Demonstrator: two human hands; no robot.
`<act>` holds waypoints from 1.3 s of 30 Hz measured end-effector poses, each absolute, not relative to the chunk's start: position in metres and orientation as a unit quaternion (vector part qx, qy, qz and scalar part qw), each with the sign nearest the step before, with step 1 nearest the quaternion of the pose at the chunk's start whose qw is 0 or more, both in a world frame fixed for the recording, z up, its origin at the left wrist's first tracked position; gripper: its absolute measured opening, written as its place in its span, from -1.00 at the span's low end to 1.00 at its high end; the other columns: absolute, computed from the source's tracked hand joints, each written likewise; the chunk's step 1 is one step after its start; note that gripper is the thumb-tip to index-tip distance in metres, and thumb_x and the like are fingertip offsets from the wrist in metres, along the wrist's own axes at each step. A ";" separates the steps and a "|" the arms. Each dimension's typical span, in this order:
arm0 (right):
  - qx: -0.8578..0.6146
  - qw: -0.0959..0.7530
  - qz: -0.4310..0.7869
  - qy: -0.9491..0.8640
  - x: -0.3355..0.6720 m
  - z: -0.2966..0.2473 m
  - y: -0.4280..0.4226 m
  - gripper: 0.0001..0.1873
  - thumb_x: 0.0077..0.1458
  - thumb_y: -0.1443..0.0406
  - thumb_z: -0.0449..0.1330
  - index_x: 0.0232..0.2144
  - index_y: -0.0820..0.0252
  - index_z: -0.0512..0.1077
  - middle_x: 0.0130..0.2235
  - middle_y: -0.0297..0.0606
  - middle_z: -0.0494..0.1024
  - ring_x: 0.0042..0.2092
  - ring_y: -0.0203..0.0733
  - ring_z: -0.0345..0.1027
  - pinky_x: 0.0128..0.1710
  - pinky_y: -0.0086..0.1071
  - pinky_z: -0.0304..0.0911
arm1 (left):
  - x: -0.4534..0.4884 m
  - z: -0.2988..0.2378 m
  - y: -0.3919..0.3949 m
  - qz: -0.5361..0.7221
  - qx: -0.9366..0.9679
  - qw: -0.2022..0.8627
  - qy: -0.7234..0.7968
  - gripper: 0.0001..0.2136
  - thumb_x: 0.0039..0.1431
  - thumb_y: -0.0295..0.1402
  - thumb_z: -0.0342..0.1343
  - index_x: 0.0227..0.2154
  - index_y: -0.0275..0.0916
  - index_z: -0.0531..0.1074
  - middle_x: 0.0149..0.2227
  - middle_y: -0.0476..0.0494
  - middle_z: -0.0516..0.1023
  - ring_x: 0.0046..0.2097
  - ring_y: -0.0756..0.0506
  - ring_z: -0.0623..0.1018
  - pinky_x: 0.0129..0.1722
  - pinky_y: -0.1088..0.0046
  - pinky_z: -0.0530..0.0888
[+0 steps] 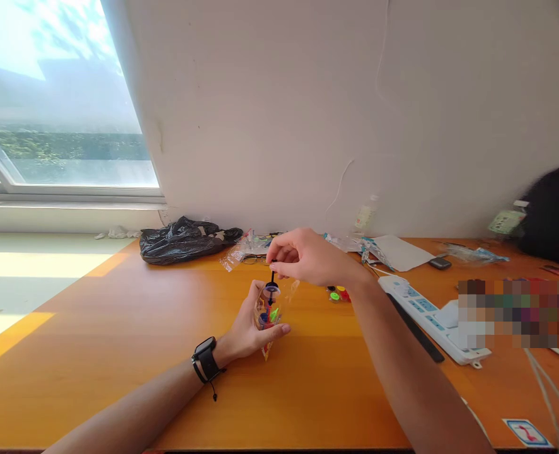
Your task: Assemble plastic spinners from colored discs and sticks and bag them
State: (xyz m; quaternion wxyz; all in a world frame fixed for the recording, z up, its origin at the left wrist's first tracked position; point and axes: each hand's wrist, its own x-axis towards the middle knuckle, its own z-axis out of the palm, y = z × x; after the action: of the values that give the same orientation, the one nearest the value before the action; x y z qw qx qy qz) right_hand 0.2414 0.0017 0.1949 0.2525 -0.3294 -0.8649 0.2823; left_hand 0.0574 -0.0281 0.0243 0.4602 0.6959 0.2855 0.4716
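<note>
My left hand (pixel 255 325) is wrapped round a small clear plastic container (pixel 268 340) with blue, bright green and red pieces showing inside. I cannot tell whether its wall is stiff or a bag. Above it, my right hand (pixel 302 255) pinches the top of a thin black rod (pixel 272 276) between thumb and fingers. The rod stands upright and carries a dark round part, and its lower end reaches into the container's mouth. Several small coloured pieces (pixel 334 296), among them green, yellow, red and black ones, lie on the table beyond my right forearm.
At the back left lies a crumpled black plastic bag (pixel 189 243). Clear wrappers (pixel 234 257) and glasses (pixel 254 259) are behind my hands. On the right are a white power strip (pixel 433 321), a paper sheet (pixel 404 252) and bottles (pixel 367 214) by the wall.
</note>
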 end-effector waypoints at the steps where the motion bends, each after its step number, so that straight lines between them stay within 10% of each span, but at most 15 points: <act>1: -0.329 0.244 0.275 -0.870 0.240 0.194 0.001 -0.89 0.06 0.36 0.28 -0.30 0.17 0.57 -0.33 -0.27 0.66 -0.33 -0.21 0.50 -0.42 -0.45 0.26 | 0.057 0.024 -0.028 0.471 0.694 0.464 0.286 -0.51 0.17 -0.14 0.38 -0.09 -0.13 0.17 -0.15 -0.04 0.17 -0.25 0.00 0.24 -0.30 0.49 0.31; 15: -0.272 0.098 0.242 -0.926 0.219 0.180 -0.002 -0.80 -0.03 0.45 0.24 -0.41 0.17 0.67 -0.47 -0.38 0.59 -0.46 -0.34 0.32 -0.50 -0.46 0.09 | 0.056 0.024 -0.023 0.495 0.720 0.396 0.283 -0.41 0.13 -0.11 0.39 0.10 -0.24 0.29 0.05 -0.28 0.39 0.05 -0.25 0.43 0.04 0.13 0.45; 25: -0.311 0.244 0.161 -0.905 0.228 0.190 0.000 -0.76 0.28 0.24 0.19 -0.34 0.23 0.60 -0.43 -0.35 0.51 -0.44 -0.33 0.20 -0.42 -0.40 0.00 | 0.058 0.009 -0.015 0.525 0.639 0.433 0.358 -0.47 0.08 -0.17 0.46 -0.07 -0.14 0.22 -0.21 -0.02 0.37 -0.22 -0.06 0.50 -0.19 0.34 0.51; 33: -0.381 0.123 0.176 -0.899 0.250 0.162 0.000 -0.72 0.18 0.07 0.32 -0.27 0.15 0.65 -0.46 -0.31 0.55 -0.44 -0.24 0.33 -0.43 -0.38 0.04 | 0.062 0.013 -0.011 0.579 0.576 0.437 0.376 -0.31 -0.05 -0.15 0.52 0.06 -0.10 0.24 -0.18 -0.01 0.40 -0.20 -0.06 0.56 -0.17 0.38 0.54; 39: -0.380 0.254 0.242 -0.856 0.272 0.119 0.008 -0.83 0.28 0.24 0.19 -0.30 0.15 0.56 -0.32 -0.28 0.61 -0.36 -0.23 0.43 -0.37 -0.38 0.23 | 0.056 0.019 -0.016 0.568 0.579 0.483 0.330 -0.54 0.32 0.00 0.17 0.10 -0.20 0.33 -0.34 -0.01 0.48 -0.41 -0.06 0.55 -0.37 0.41 0.50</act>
State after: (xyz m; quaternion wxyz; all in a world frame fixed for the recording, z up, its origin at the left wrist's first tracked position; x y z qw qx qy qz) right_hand 0.2722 0.0080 0.1193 0.2544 -0.3799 -0.8557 0.2424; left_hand 0.0558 -0.0161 0.0188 0.4826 0.5794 0.3301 0.5679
